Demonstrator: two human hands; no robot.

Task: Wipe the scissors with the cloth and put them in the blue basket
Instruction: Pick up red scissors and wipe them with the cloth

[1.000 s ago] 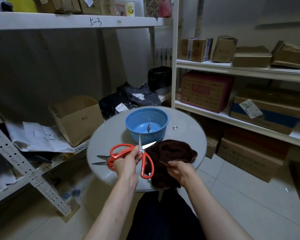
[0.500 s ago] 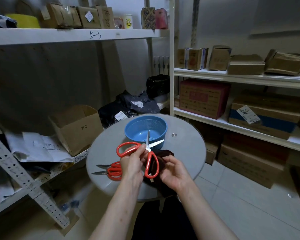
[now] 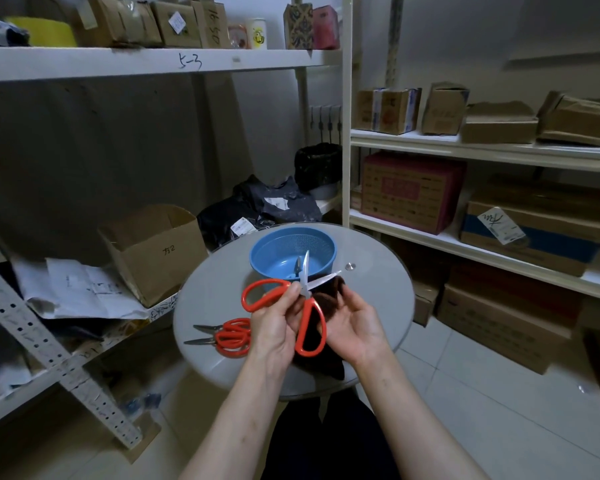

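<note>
My left hand pinches a pair of red-handled scissors near the pivot and holds them up over the round table, blades spread and pointing away from me. Behind the scissors, my right hand holds the dark brown cloth, palm up. The cloth hangs down to the table's near edge. A blue basket stands on the far half of the table with a small dark object inside. More red-handled scissors lie flat on the table to the left.
The round grey table stands between white shelving on the left and right, both stacked with cardboard boxes. Black bags lie behind the table. Tiled floor shows to the right. My dark-clothed legs are under the table's near edge.
My left hand lifted the scissors off the table toward the basket. My right hand brought the cloth up from the table behind them. The scissors at the left came into sight.
</note>
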